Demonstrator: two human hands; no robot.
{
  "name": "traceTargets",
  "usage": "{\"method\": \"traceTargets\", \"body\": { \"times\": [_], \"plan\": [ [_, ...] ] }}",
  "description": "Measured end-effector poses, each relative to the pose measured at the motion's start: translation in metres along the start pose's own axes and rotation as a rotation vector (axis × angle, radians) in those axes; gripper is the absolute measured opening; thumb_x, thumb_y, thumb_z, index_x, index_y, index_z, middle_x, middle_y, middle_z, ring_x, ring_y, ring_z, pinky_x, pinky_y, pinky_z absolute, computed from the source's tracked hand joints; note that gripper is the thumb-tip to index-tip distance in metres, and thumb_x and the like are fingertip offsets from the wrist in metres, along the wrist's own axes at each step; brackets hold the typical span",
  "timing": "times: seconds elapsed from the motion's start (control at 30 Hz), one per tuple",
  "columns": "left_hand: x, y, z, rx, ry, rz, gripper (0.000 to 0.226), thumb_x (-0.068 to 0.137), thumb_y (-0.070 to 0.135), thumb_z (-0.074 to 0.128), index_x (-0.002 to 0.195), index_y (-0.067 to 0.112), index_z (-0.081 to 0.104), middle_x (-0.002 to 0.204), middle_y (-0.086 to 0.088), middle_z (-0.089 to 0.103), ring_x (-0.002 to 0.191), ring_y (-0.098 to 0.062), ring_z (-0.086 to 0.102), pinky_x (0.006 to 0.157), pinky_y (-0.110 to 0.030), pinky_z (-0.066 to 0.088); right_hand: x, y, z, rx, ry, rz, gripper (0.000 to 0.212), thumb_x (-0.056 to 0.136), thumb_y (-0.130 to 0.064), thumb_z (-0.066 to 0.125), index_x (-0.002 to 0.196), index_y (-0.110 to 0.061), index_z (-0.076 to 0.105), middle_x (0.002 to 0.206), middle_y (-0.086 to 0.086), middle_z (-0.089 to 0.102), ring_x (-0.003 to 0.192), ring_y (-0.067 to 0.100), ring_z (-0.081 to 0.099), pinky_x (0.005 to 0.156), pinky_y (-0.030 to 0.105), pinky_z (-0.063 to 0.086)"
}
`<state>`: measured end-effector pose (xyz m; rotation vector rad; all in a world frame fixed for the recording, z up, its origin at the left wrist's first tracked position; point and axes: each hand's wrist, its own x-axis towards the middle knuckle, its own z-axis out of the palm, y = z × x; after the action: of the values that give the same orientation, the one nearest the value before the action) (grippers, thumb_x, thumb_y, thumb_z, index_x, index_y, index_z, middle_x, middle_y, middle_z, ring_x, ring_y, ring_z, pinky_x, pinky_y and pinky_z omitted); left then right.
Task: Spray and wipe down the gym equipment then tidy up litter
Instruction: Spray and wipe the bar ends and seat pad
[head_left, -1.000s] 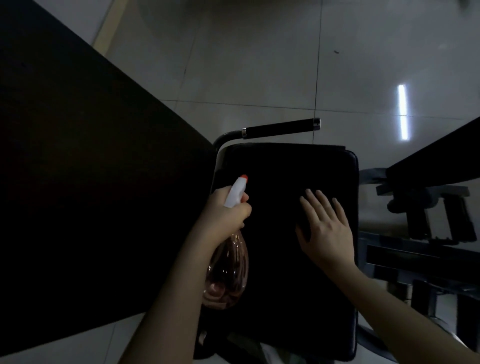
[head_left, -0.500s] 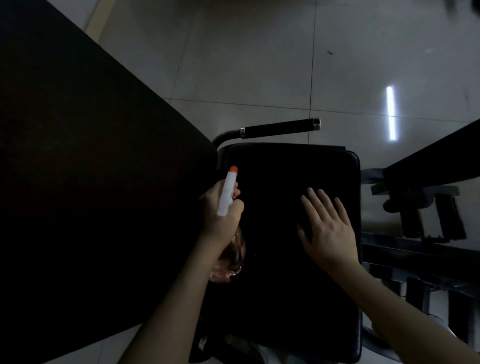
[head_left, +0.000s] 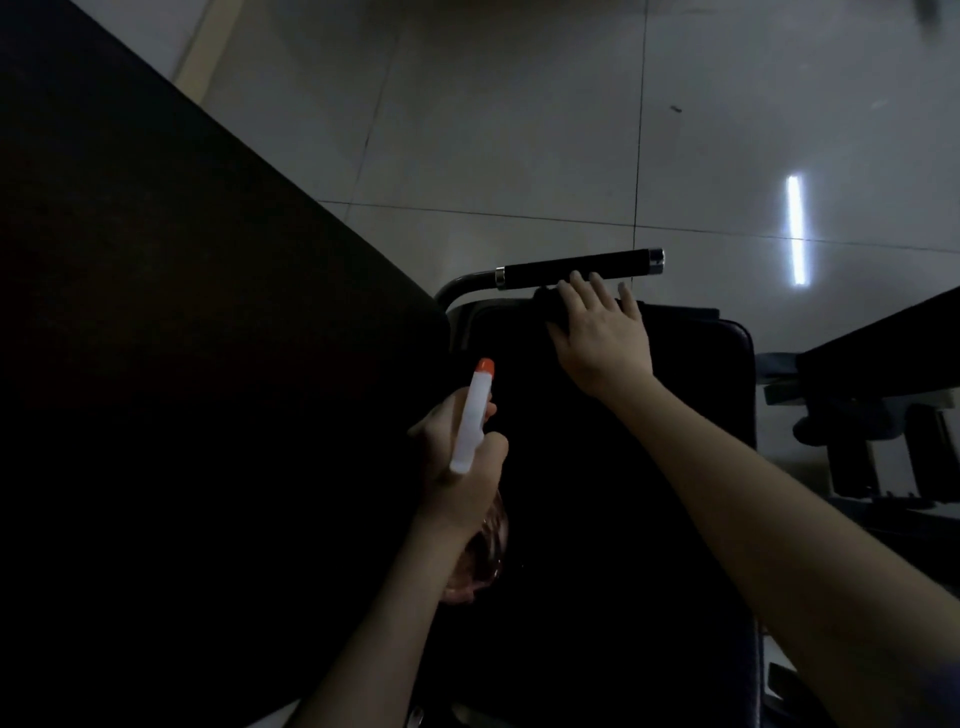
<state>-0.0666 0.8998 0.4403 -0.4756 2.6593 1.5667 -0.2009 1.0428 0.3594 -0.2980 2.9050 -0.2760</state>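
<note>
A black padded seat (head_left: 691, 395) of a gym machine fills the middle of the view. My left hand (head_left: 460, 467) grips a spray bottle (head_left: 471, 415) with a white head and an orange nozzle tip; its clear pinkish body hangs below my hand. My right hand (head_left: 600, 332) lies flat with straight fingers on a dark cloth (head_left: 545, 301) at the pad's far edge. Just beyond the fingertips runs a black handle bar (head_left: 576, 270) with chrome ends. The cloth is mostly hidden under the hand.
A large black padded surface (head_left: 182, 364) covers the left side. Dark machine frame parts (head_left: 883, 415) stand to the right. Grey floor tiles (head_left: 519, 130) with a bright light reflection lie beyond the seat.
My right hand has slid forward across the pad from its middle to the far edge by the handle bar. My left hand has shifted slightly, still holding the bottle.
</note>
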Motion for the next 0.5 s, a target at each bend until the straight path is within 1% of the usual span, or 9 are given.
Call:
{"method": "traceTargets", "body": {
  "times": [0.03,0.1,0.13,0.2,0.23,0.3,0.37,0.43,0.5],
  "plan": [
    [0.000,0.000,0.000,0.009,0.007,-0.002,0.041,0.074,0.012,0.047,0.110,0.005,0.063,0.090,0.007,0.060,0.088,-0.003,0.060,0.075,-0.017,0.049,0.007,-0.004,0.000,0.014,0.000,0.013,0.058,0.099,-0.045,0.029,0.149,-0.016,0.024,0.158,0.004,0.019,0.147,0.019,0.009,0.119,0.041,-0.001],
    [-0.001,-0.002,-0.001,0.011,0.009,-0.020,0.030,0.078,0.007,0.051,0.105,0.008,0.063,0.091,0.006,0.062,0.086,-0.003,0.060,0.072,-0.009,0.046,0.013,-0.012,0.001,0.020,-0.002,0.026,0.057,0.099,-0.043,0.029,0.148,-0.016,0.025,0.158,0.004,0.019,0.146,0.021,0.011,0.118,0.041,0.001],
    [-0.001,-0.002,-0.001,0.011,0.010,-0.016,0.028,0.079,0.005,0.052,0.104,0.007,0.063,0.092,0.005,0.063,0.087,-0.002,0.060,0.071,-0.006,0.045,0.011,-0.017,0.002,0.009,-0.006,0.001,0.057,0.099,-0.043,0.029,0.149,-0.016,0.024,0.158,0.005,0.016,0.146,0.022,0.010,0.118,0.041,0.001],
    [-0.003,-0.002,-0.002,0.015,0.025,0.017,0.035,0.075,0.006,0.051,0.108,0.003,0.063,0.095,0.000,0.066,0.088,0.000,0.061,0.071,-0.003,0.043,-0.001,-0.023,0.004,-0.022,-0.031,-0.115,0.058,0.099,-0.042,0.030,0.150,-0.016,0.021,0.159,0.004,0.010,0.147,0.022,0.007,0.118,0.039,0.002],
    [-0.004,-0.001,-0.003,0.018,0.032,0.029,0.037,0.075,0.006,0.051,0.110,0.003,0.063,0.096,-0.001,0.066,0.088,0.001,0.060,0.072,-0.002,0.042,-0.010,-0.023,0.005,-0.038,-0.052,-0.186,0.058,0.099,-0.042,0.030,0.150,-0.016,0.019,0.160,0.003,0.007,0.147,0.021,0.004,0.118,0.037,0.001],
    [-0.005,0.000,-0.003,0.031,0.027,0.021,0.036,0.078,-0.001,0.055,0.113,0.003,0.062,0.098,-0.002,0.065,0.089,0.000,0.059,0.073,-0.001,0.042,-0.029,-0.016,0.003,-0.068,-0.101,-0.309,0.059,0.099,-0.043,0.029,0.151,-0.018,0.015,0.160,0.001,0.002,0.147,0.018,-0.001,0.117,0.034,-0.004],
    [-0.005,0.000,-0.005,0.027,0.002,0.003,0.035,0.080,-0.007,0.055,0.112,0.004,0.062,0.098,-0.001,0.065,0.092,-0.004,0.061,0.073,-0.003,0.043,-0.039,-0.004,-0.001,-0.091,-0.142,-0.392,0.060,0.099,-0.045,0.027,0.152,-0.021,0.011,0.160,-0.001,-0.002,0.147,0.016,-0.004,0.116,0.031,-0.007],
    [-0.005,0.001,-0.009,0.022,-0.024,-0.010,0.035,0.081,-0.007,0.054,0.113,0.004,0.061,0.096,0.005,0.062,0.093,-0.004,0.060,0.075,-0.004,0.045,-0.039,0.004,-0.005,-0.108,-0.174,-0.429,0.061,0.099,-0.047,0.029,0.152,-0.024,0.009,0.159,-0.001,-0.005,0.146,0.015,-0.006,0.117,0.032,-0.006],
    [-0.009,0.003,-0.012,0.035,-0.057,0.002,0.034,0.082,-0.005,0.053,0.114,0.006,0.060,0.096,0.006,0.059,0.093,-0.003,0.059,0.077,-0.007,0.046,-0.032,0.004,-0.006,-0.133,-0.185,-0.410,0.062,0.098,-0.046,0.031,0.152,-0.025,0.008,0.159,0.002,-0.009,0.146,0.017,-0.007,0.118,0.034,-0.004]
  ]
}}
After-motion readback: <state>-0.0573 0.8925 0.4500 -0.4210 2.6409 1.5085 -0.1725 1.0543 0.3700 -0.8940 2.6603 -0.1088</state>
